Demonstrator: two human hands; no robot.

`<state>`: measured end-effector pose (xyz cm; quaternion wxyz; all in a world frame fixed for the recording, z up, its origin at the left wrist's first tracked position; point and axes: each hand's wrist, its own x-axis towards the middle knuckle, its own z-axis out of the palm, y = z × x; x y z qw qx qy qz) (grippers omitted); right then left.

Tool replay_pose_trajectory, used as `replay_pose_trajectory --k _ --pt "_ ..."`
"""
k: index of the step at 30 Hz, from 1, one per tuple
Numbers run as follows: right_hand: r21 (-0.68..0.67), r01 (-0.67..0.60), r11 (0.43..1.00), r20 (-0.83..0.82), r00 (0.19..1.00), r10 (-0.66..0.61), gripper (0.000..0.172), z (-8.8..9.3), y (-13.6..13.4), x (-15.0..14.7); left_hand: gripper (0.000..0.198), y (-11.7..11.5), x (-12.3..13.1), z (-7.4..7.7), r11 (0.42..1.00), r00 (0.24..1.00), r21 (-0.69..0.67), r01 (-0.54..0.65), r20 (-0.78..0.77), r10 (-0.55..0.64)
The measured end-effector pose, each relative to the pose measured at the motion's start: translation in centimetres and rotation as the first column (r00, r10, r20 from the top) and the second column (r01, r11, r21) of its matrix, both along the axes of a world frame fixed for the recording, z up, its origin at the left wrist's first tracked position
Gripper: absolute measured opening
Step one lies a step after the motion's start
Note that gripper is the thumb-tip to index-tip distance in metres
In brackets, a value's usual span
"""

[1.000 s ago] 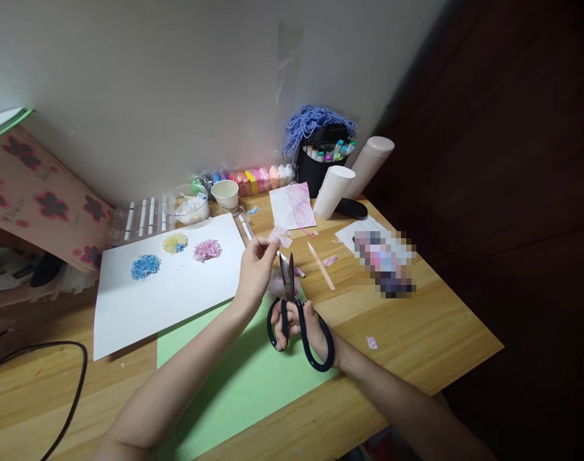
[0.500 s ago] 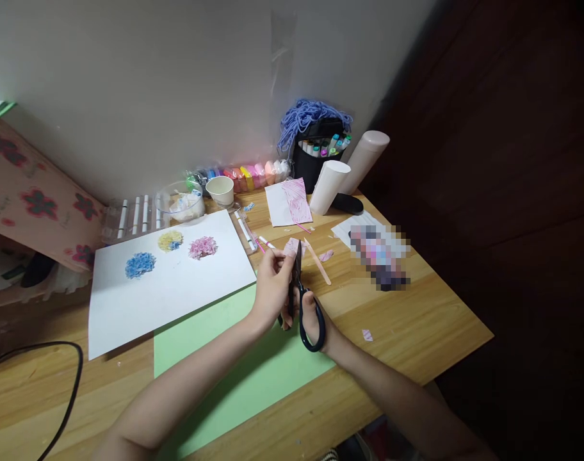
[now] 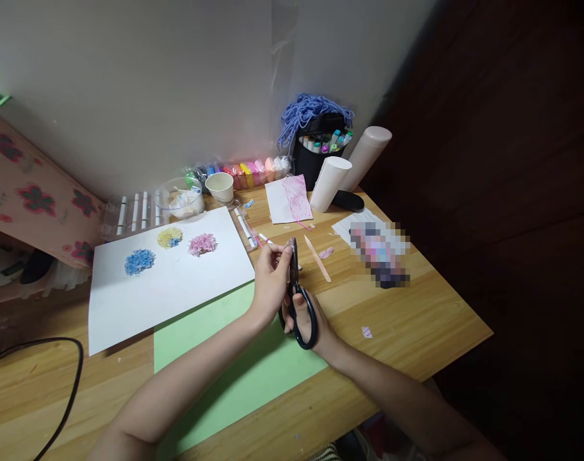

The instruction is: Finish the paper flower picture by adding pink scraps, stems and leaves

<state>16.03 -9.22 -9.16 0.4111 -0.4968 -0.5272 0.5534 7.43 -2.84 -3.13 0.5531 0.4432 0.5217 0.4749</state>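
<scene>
Head view, right hand (image 3: 324,330) with fingers grasping black-handled scissors (image 3: 294,272), left hand (image 3: 270,282) at the blades, its fingers' hold unclear, green sheet (image 3: 256,378) nearer on the worktop (image 3: 402,326)

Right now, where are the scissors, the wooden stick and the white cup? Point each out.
Scissors (image 3: 294,280): head view, metal near the pivot.
Wooden stick (image 3: 317,258): head view, middle of its length.
White cup (image 3: 220,197): head view, outer front wall.

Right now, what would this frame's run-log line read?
left hand: fingers pinched beside scissors, contents unclear | right hand: gripping scissors | nearby: green sheet, white sheet bearing blue, yellow and pink clusters
</scene>
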Motion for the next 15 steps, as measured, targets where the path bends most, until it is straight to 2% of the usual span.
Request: replay_pose_trajectory --k 5,10,15 --pt "-0.04 -0.005 0.999 0.015 1.0 0.005 0.069 -0.3 -0.2 -0.2 0.017 0.1 0.0 0.1 0.999 0.999 0.03 -0.016 0.038 0.015" --pt "-0.054 0.045 0.998 0.014 0.999 -0.045 0.069 0.0 0.1 -0.2 0.021 0.2 -0.2 -0.8 0.998 0.998 -0.016 0.062 0.024 -0.062" --pt "-0.067 0.036 0.997 -0.034 0.999 -0.039 0.066 0.1 0.2 0.0 0.025 0.7 -0.6 -1.1 0.995 0.995 0.012 0.095 -0.013 -0.095"
